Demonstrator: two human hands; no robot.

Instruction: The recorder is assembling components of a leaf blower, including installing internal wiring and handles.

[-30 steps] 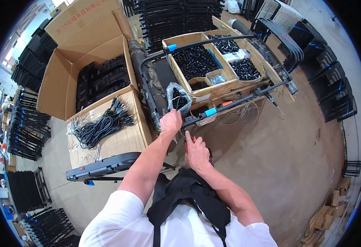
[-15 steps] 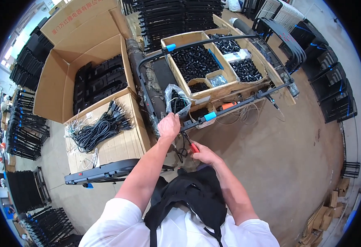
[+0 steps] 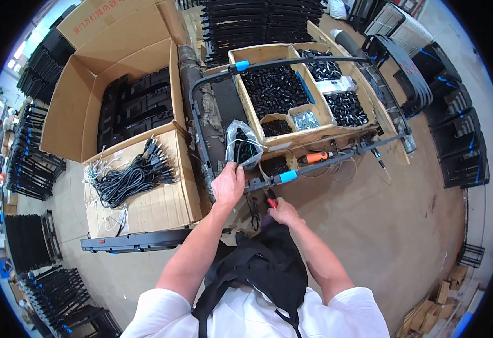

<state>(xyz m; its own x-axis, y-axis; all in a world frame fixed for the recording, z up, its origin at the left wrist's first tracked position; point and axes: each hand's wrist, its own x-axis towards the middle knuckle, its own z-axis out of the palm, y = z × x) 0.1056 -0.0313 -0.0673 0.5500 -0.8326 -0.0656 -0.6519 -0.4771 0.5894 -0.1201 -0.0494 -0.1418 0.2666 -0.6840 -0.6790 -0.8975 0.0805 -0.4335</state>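
Note:
My left hand [image 3: 228, 185] is closed with its fingertips at the near edge of a clear plastic bag [image 3: 250, 160] full of small black parts. A black cable [image 3: 239, 153] runs up from those fingers in front of the bag. My right hand [image 3: 285, 213] grips red-handled pliers [image 3: 271, 200], whose dark jaws point up just under the near bar. Between and above both hands lies a black rounded metal frame [image 3: 325, 163] with blue tape [image 3: 285, 177] around its bars. Another dark cable [image 3: 254, 214] hangs below the bar between my hands.
A wooden parts tray [image 3: 324, 134] holds black caps and small metal pieces. Beside it lies an orange screwdriver [image 3: 316, 158]. At left, a carton [image 3: 66, 107] contains black panels, with bundled black cables [image 3: 131, 183] on a cardboard top. Black frames [image 3: 263, 28] are stacked behind.
The pliers have swung from leaning left to nearly upright, and their jaws have come away from the spot beside the left hand. My left hand has stayed by the bag.

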